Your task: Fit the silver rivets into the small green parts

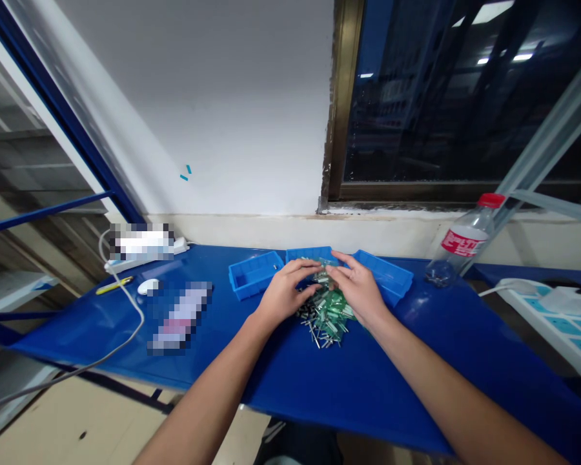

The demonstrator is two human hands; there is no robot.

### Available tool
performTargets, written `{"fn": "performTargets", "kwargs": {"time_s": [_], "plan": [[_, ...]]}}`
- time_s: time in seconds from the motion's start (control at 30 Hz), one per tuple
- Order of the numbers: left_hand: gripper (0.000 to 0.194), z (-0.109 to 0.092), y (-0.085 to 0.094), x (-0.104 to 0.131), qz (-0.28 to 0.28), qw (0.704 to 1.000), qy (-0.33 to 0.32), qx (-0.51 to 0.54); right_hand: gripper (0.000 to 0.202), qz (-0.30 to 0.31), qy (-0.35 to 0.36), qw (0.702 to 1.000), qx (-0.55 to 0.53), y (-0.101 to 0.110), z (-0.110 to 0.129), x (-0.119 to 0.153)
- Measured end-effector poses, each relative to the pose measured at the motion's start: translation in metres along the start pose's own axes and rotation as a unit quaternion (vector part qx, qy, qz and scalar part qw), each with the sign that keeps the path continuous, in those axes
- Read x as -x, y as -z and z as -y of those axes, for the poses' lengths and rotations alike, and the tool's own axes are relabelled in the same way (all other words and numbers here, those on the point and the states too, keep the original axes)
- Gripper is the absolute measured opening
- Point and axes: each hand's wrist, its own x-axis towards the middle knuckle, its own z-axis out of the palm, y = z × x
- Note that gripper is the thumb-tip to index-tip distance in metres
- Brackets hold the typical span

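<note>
A loose pile of short metal pins [322, 336] and green, see-through plastic pieces [336, 311] lies on the blue table [290, 381]. Over its far side, my left hand [286, 289] curves its fingers and thumb around a clump of clear plastic pieces [323, 278]. My right hand [361, 292] closes on the same clump from the other side, its index finger stretched towards the middle bin. The clump is blurred, so its exact kind is hard to tell. Small dark pieces [304, 310] lie beside my left thumb.
Behind the pile stand three blue bins: left [252, 276], middle [310, 252] and right [387, 276]. A red-capped plastic bottle [459, 242] is at the back right. Power strips [556, 316], a cable [138, 316], a yellow pen-like tool [115, 285] and a white mouse-like object [148, 287] lie around.
</note>
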Motion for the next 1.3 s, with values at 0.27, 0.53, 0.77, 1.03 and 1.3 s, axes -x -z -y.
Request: {"fn": "performTargets", "kwargs": {"time_s": [0.27, 0.53, 0.77, 1.03, 1.3], "plan": [[0.021, -0.009, 0.009, -0.004, -0.054, 0.994, 0.091, 0.017, 0.046, 0.000, 0.090, 0.987, 0.132, 0.000, 0.006, 0.002], [0.026, -0.004, 0.005, -0.002, -0.033, 0.979, 0.187, 0.081, 0.033, 0.048, 0.153, 0.974, 0.162, -0.002, 0.013, 0.004], [0.045, -0.008, 0.002, -0.003, -0.053, 0.985, 0.145, 0.078, 0.033, 0.024, 0.054, 0.997, 0.050, -0.001, 0.004, 0.002], [0.051, -0.008, 0.002, -0.004, 0.030, 0.999, -0.017, -0.004, 0.057, -0.011, 0.019, 0.999, 0.028, 0.006, -0.003, -0.001], [0.021, -0.006, 0.005, -0.002, -0.043, 0.995, 0.089, 0.020, 0.050, -0.004, 0.032, 0.998, 0.054, 0.001, 0.004, 0.000]]}}
